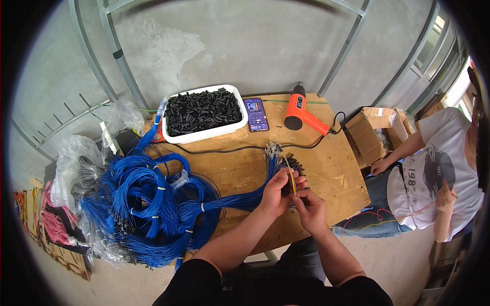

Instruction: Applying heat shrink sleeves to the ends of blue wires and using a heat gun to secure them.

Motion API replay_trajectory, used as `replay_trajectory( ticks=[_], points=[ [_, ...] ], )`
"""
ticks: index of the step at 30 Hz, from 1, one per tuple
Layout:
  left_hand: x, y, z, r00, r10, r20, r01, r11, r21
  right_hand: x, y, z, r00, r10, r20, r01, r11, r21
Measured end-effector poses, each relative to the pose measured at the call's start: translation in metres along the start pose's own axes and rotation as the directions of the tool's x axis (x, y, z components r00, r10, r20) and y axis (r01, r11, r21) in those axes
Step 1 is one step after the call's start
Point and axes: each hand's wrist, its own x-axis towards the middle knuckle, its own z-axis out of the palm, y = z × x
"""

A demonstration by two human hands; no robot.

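Observation:
My left hand (276, 197) is closed, its fingers curled around small black pieces whose kind I cannot make out. A thin yellow stick-like piece (292, 182) runs upright between both hands. At its lower end the thumb and fingers of my right hand (311, 210) pinch together. Just beyond the fingers, the tips of a bundle of blue wires (240, 200) stand up with pale metal ends (273, 151). Beside these tips lie several dark sleeve-like ends (295, 164), partly hidden by my left hand.
Coiled blue wires (148, 194) cover the table's left. Behind are a white tub (204, 136) of short black tubes (204, 111), a phone (256, 115) and an orange heat gun (301, 115) with a black cord (224, 151). A cardboard box (370, 137) and a seated person (434, 168) are right.

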Motion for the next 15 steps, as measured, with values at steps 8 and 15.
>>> replay_trajectory(
  ticks=[8,15],
  points=[
    [0.006,-0.006,-0.011,1.0,0.014,-0.015,-0.013,0.999,0.041,0.007,-0.013,0.001,0.983,-0.168,0.079,0.179,0.969,-0.168],
    [0.001,0.005,-0.004,0.996,-0.029,-0.082,0.045,0.979,0.198,0.0,-0.024,-0.013,0.991,-0.133,0.025,0.136,0.969,-0.208]
  ],
)
